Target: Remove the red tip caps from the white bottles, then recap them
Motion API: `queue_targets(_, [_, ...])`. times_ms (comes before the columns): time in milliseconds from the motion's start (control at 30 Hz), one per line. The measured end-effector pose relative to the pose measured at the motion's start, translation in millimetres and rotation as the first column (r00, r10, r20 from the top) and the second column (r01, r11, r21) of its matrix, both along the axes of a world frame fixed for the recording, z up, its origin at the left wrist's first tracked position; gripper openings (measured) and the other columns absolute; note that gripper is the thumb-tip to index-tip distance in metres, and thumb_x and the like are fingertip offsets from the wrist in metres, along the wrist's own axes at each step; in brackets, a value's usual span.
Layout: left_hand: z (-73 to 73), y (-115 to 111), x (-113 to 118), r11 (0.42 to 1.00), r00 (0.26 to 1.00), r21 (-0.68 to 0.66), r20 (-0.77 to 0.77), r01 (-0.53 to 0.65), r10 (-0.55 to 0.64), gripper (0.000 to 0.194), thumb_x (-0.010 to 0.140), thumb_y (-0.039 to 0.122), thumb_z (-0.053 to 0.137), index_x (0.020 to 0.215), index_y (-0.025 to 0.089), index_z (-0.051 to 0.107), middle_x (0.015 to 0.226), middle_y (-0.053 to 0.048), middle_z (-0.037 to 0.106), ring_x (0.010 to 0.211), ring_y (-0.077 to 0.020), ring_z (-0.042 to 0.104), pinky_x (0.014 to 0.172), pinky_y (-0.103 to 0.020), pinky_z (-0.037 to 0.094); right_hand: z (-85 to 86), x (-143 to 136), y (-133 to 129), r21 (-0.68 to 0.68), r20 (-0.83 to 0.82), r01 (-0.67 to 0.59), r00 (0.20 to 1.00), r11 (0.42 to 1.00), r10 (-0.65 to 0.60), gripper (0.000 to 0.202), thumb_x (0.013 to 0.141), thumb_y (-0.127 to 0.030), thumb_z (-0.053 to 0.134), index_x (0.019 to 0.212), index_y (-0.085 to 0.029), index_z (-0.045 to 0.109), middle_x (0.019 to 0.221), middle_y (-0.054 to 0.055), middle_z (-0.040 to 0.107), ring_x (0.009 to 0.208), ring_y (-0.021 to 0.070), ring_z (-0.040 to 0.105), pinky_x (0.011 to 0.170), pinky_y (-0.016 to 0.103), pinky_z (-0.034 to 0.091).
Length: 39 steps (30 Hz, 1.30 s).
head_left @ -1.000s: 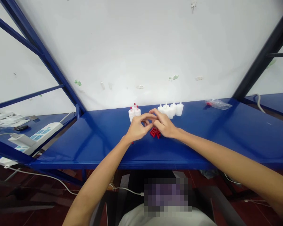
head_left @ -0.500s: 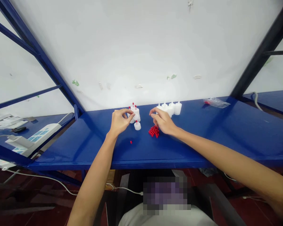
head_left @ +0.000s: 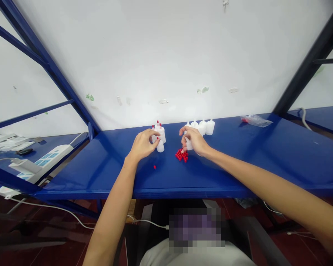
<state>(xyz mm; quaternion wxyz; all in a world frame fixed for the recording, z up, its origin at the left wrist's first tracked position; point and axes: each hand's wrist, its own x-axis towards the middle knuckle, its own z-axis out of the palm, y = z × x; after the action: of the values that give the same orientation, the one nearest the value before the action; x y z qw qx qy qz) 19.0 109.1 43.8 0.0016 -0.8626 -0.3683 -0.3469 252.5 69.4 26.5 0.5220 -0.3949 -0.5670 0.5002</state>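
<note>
"Red caps [head_left: 181,155] lie where, in the head view?"
"Heaped on the bench [head_left: 108,162], by the right hand [head_left: 194,140]; whether its fingers grip one, I can't tell."
"And the left hand [head_left: 143,143]?"
"Its fingers pinch a tilted white bottle [head_left: 160,147]."

Wide head-worn view, facing forward and down across a blue tabletop [head_left: 233,162] to a pale wall [head_left: 166,55].
The camera looked from the wearer's own head, above the near edge of the tabletop, so that pale clothing [head_left: 194,260] showed at the bottom and the wall filled the upper half. Both forearms ran up from the lower part, and the left hand [head_left: 144,143] and right hand [head_left: 193,140] came near the centre, at arm's reach from the lens. A blue post [head_left: 54,74] and a dark post [head_left: 310,64] slanted along the two sides.
</note>
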Motion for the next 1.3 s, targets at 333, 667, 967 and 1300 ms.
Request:
queue_targets(333, [-4.7,-66.5,-15.6,0.965,0.916,-0.153,-0.376,-0.211,0.141,0.05,0.086,0.055,0.057,0.053,0.02,0.047,0.048,0.0,0.05,0.044,-0.0141,0.042,0.051,-0.027,0.022,-3.3,-0.6,1.4,0.194,0.204,-0.056,0.979,0.979,0.016,0.02,0.074,-0.018,0.041,0.093,-0.023,0.043,0.075,-0.003,0.057,0.053,0.0113,0.051,0.047,0.023,0.039])
queue_targets(667, [-13.1,-63.5,-4.8,0.966,0.995,-0.252,-0.07,0.055,-0.075,0.031,0.1,0.042,0.044,0.081,0.02,0.056,0.063,0.003,0.056,0.055,-0.013,0.049,0.057,-0.025,0.034,3.5,-5.3,-5.6,0.299,0.428,-0.056,0.9,0.953,-0.081,0.013,0.073,-0.021,0.053,0.072,-0.017,0.065,0.082,0.004,0.065,0.078,0.0174,0.058,0.077,0.033,0.044])
queue_targets(967, [-7.6,-39.1,38.0,0.949,0.92,-0.072,0.278,0.308,-0.278,0.019,0.089,0.037,0.066,0.095,0.02,0.071,0.083,-0.004,0.069,0.067,-0.0124,0.057,0.062,-0.024,0.045,1.9,-4.0,-15.3,0.305,0.363,-0.17,0.93,0.937,0.05,0.017,0.077,-0.027,0.044,0.062,-0.02,0.047,0.052,-0.004,0.042,0.05,0.0119,0.038,0.053,0.027,0.03])
queue_targets(1300, [-6.8,-38.6,41.2,0.924,0.914,-0.038,0.162,0.382,-0.371,0.011,0.09,0.02,0.061,0.095,0.019,0.071,0.079,-0.003,0.067,0.067,-0.0117,0.056,0.064,-0.024,0.045,3.4,-1.8,-14.8,0.368,0.502,-0.228,0.865,0.902,0.014,0.031,0.084,-0.038,0.049,0.06,-0.019,0.046,0.058,-0.004,0.036,0.057,0.0112,0.033,0.055,0.027,0.025])
